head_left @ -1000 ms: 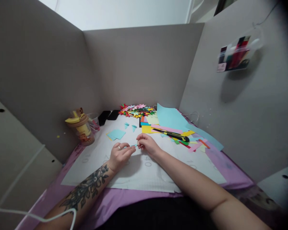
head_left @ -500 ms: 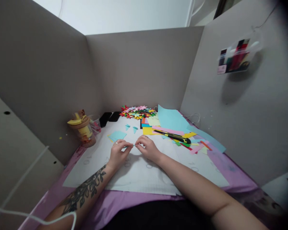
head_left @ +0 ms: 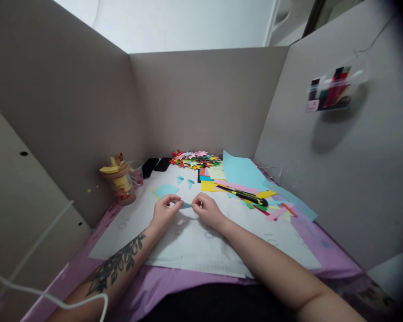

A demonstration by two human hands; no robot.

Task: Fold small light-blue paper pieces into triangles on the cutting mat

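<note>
Evidently, in the head view, the likeliest trouble sits right between the two hands: the left hand [head_left: 166, 210] pinches one end of a small blue paper [head_left: 187, 205] between thumb and fingertips, and the right hand [head_left: 206, 210] seems to pinch its narrow tip. The paper appears to hang just above the white sheet [head_left: 137, 237] on the table, so with no firm backing a crease could run crooked, and an uneven pull from either side could bend or tear the tip. The fingertips hide both ends, so I cannot tell how well the edges line up. Taking the held paper as the clock's centre, two folded blue pieces [head_left: 191, 183] stand close by at twelve; a knuckle drifting forward could flatten or scatter them. The loose blue squares [head_left: 167, 190] lie near ten o'clock, just beyond the left hand, where a brushing finger might slide them out of their pile. At two, the cutter [head_left: 245, 197] rests over paper strips [head_left: 277, 214]; whether its blade is out is too small to see, but if it is, a careless reach of the right hand that way could nick a finger. Down at eight, a white cable [head_left: 53, 302] loops across the view of the left forearm, and it might snag if that arm swings outward.
</note>
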